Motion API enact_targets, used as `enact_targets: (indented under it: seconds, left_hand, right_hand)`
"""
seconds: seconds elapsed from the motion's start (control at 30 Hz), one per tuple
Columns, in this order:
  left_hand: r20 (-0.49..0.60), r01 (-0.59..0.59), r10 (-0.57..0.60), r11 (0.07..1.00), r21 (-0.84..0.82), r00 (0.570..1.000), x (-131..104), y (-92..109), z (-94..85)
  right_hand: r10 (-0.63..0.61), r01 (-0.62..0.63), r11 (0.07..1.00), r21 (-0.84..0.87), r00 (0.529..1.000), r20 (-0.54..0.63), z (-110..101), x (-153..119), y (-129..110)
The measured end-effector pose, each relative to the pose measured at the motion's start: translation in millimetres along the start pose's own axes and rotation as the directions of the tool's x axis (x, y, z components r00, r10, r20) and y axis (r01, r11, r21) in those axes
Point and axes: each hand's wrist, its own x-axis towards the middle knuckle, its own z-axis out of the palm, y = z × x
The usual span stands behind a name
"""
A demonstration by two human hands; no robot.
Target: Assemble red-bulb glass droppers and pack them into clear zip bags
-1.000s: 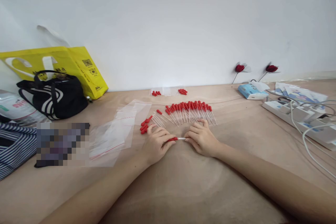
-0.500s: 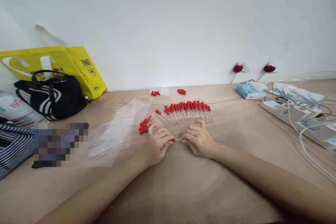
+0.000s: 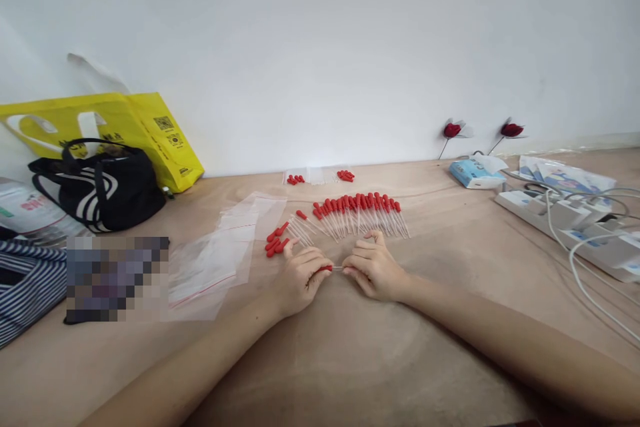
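My left hand (image 3: pixel 299 281) is closed in a pinch on a red rubber dropper bulb (image 3: pixel 327 268). From the bulb's open end a thin clear dropper tube (image 3: pixel 338 268) runs level to my right hand (image 3: pixel 376 269), whose fingertips grip it. How deep the tube sits in the bulb is hidden by my fingers. Beyond my hands lies a fanned row of droppers with red bulbs (image 3: pixel 359 201), their clear tubes pointing toward me. Several loose red bulbs (image 3: pixel 273 245) lie just past my left hand, beside a small group of bare clear tubes (image 3: pixel 301 230).
Clear zip bags (image 3: pixel 215 260) are spread at the left, near a black bag (image 3: pixel 125 187) and a yellow bag (image 3: pixel 177 147). By the wall are more red bulbs (image 3: pixel 345 175). A tissue pack (image 3: pixel 475 175) and a power strip (image 3: pixel 565 227) with cables stand right.
My right hand has shifted slightly left, toward my left hand. Less of the clear tube shows between them, and the view has tilted a little.
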Motion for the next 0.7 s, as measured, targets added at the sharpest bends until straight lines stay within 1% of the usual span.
enact_targets:
  seconds: [0.13, 0.3, 0.37, 0.43, 0.47, 0.53, 0.57, 0.63, 0.7]
  left_hand:
    - [-0.008, 0.029, -0.029, 1.000, -0.007, 1.000, 1, -1, 0.3]
    - [-0.056, 0.093, -0.090, 0.995, 0.044, 0.994, -1, -11, 0.0]
    - [-0.096, 0.144, -0.134, 0.984, 0.101, 0.986, -2, -16, -3.2]
    - [-0.173, 0.238, -0.208, 0.954, 0.181, 0.963, -3, -22, -8.1]
    - [-0.213, 0.298, -0.252, 0.928, 0.222, 0.944, -4, -24, -10.7]
    - [-0.267, 0.408, -0.335, 0.863, 0.297, 0.903, -5, -29, -15.9]
    - [-0.273, 0.447, -0.369, 0.831, 0.331, 0.888, -6, -31, -18.1]
    - [-0.259, 0.494, -0.422, 0.776, 0.392, 0.869, -7, -34, -22.0]
    - [-0.240, 0.512, -0.453, 0.734, 0.447, 0.859, -9, -37, -25.2]
  right_hand:
    - [0.052, -0.052, 0.999, -0.001, 0.998, 0.027, -1, 2, -1]
    - [0.106, -0.102, 0.992, -0.073, 0.994, 0.039, -8, 3, -1]
    - [0.140, -0.135, 0.986, -0.099, 0.989, 0.053, -10, 4, 0]
    - [0.233, -0.226, 0.967, -0.120, 0.971, 0.050, -11, 9, 2]
    - [0.303, -0.295, 0.946, -0.132, 0.952, 0.040, -10, 13, 3]
    - [0.451, -0.443, 0.883, -0.152, 0.892, 0.018, -5, 25, 5]
    - [0.515, -0.507, 0.847, -0.160, 0.857, 0.012, -1, 33, 6]
    - [0.602, -0.593, 0.788, -0.164, 0.798, 0.010, 8, 51, 7]
    - [0.651, -0.641, 0.748, -0.171, 0.759, 0.001, 20, 69, 7]
